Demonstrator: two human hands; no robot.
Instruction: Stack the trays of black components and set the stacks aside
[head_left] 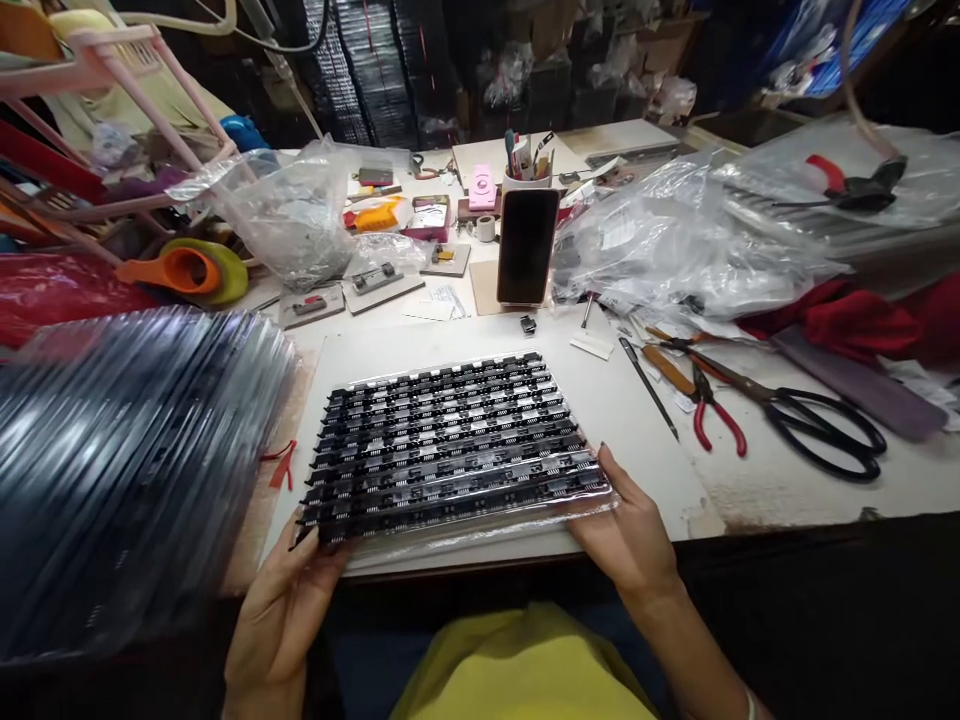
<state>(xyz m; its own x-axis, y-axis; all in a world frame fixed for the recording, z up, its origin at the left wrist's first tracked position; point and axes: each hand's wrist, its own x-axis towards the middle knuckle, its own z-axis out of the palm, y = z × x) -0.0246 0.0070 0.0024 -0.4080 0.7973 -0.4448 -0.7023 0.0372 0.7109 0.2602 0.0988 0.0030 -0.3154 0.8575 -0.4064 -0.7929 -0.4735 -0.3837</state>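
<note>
A clear plastic tray (pixel 495 530) filled with rows of small black parts with metal pins (pixel 450 430) is held level over the front of the white work surface. My left hand (pixel 289 600) grips its front left corner, thumb on top and fingers beneath. On the right front corner, my right hand (pixel 626 530) has its thumb along the side and its other fingers under the tray, partly hidden. One loose black part (pixel 528 325) lies behind the tray, near a dark phone (pixel 528 246) standing upright.
A tall stack of filled clear trays (pixel 127 460) stands at the left. To the right lie black-handled scissors (pixel 817 420), red-handled pliers (pixel 709 405) and a thin pointed tool (pixel 649 388). Plastic bags (pixel 675 245), a pen cup (pixel 527 170) and an orange tape dispenser (pixel 180 270) sit farther back.
</note>
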